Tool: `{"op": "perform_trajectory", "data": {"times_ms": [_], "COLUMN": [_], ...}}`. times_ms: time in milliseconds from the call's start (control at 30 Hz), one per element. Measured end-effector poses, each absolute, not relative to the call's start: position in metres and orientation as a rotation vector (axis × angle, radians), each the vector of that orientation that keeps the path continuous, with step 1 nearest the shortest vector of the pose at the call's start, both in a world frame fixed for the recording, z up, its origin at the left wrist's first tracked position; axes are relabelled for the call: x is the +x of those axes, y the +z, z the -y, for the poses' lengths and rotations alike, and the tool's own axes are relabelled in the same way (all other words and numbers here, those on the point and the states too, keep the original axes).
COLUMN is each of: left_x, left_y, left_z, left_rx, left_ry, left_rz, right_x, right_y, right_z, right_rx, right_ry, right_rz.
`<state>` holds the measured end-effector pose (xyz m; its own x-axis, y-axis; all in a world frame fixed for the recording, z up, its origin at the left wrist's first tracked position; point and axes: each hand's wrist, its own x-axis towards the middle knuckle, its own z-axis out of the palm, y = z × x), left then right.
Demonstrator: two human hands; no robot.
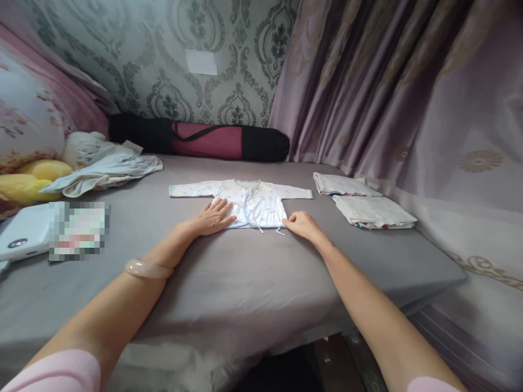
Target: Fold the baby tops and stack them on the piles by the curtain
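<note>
On the bed [245, 288], my left hand [210, 219] rests flat, fingers slightly spread, on the small shirt [266, 208]; my right hand [304, 224] pinches its hem corner. Light, even tension should keep it smooth. Beyond lies a long bag [208, 142].

My feed is softly lit and rather dim. The white shirt [267, 209] reads brightest, while deep shadow fills the space below the bed [245, 277]. I see wide-angle stretching toward the edges, a softened curtain [449, 114], and coarse pixelation masking a patch [79, 231] at left.
</note>
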<state>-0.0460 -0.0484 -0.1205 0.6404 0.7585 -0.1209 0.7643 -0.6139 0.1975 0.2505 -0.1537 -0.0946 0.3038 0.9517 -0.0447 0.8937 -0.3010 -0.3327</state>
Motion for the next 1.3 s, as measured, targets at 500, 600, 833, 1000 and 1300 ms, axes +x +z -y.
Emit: {"op": "perform_trajectory", "data": {"times_ms": [500,600,833,1000,1300], "left_x": [-0.042,-0.042,-0.042,-0.040,-0.029], "left_y": [-0.126,-0.129,-0.132,-0.133,-0.112], "left_z": [0.051,0.052,0.057,0.059,0.069], "left_rx": [2.614,2.652,2.687,2.698,2.856], "left_ry": [0.428,0.484,0.469,0.420,0.529], "left_rz": [-1.282,-1.238,-1.161,-1.183,-0.940], "right_x": [0.244,0.220,0.158,0.149,0.171], "right_y": [-0.060,-0.057,-0.105,-0.121,-0.106], "right_z": [0.135,0.108,0.046,0.042,0.030], "right_rx": [-2.427,-2.232,-1.886,-1.864,-1.737], "right_ry": [0.383,0.152,0.274,0.304,0.688], "right_rz": [1.986,2.050,2.228,2.207,2.095]}}
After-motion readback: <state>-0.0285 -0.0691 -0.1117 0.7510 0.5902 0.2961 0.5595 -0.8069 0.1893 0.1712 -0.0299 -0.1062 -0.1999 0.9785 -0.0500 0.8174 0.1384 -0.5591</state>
